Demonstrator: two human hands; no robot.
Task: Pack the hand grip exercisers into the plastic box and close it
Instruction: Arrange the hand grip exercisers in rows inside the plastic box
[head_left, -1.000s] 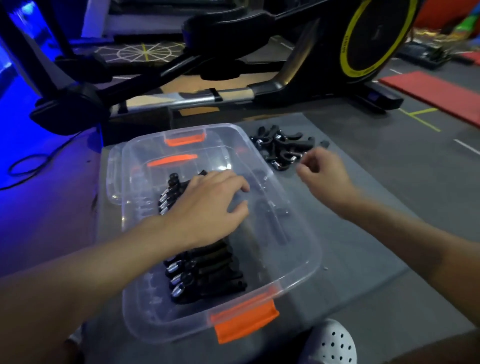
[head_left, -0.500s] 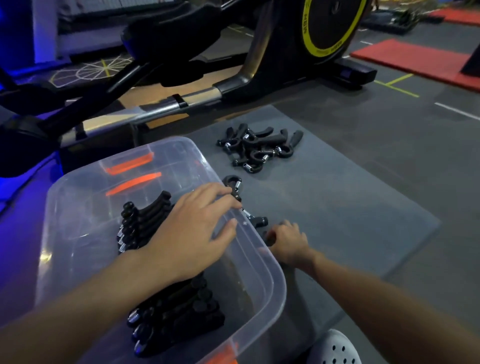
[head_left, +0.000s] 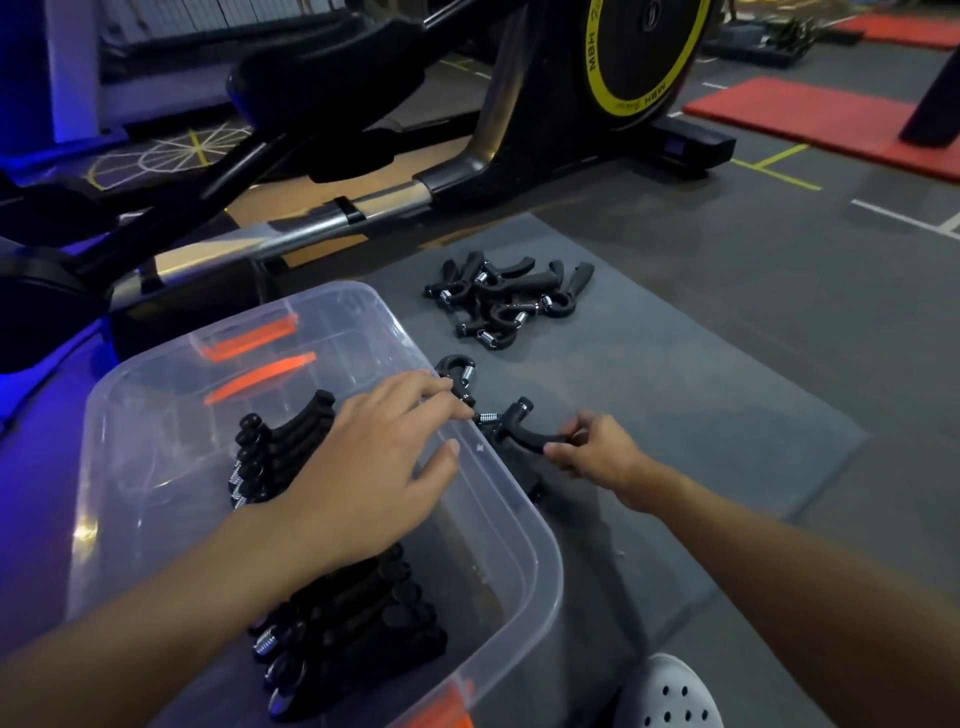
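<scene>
A clear plastic box (head_left: 524, 540) with orange latches stands at the lower left. A row of black hand grip exercisers (head_left: 283, 447) lies stacked inside it. My left hand (head_left: 374, 478) rests over that row, fingers spread, tips at the box's right rim. Just right of the box, my right hand (head_left: 597, 452) pinches the handle of one black exerciser (head_left: 519, 431) held just above the mat. Another exerciser (head_left: 457, 371) lies by my left fingertips. A loose pile of exercisers (head_left: 506, 301) sits on the grey mat (head_left: 701, 405) further back.
A black and yellow exercise machine (head_left: 639, 67) with a metal rail (head_left: 291, 228) stands right behind the box and mat. Red mats (head_left: 810, 114) lie at the far right. A white perforated shoe (head_left: 670, 696) shows at the bottom edge.
My right hand came back from the far pile to beside the box, closed on one exerciser and lifted it. My left hand stayed over the packed row.
</scene>
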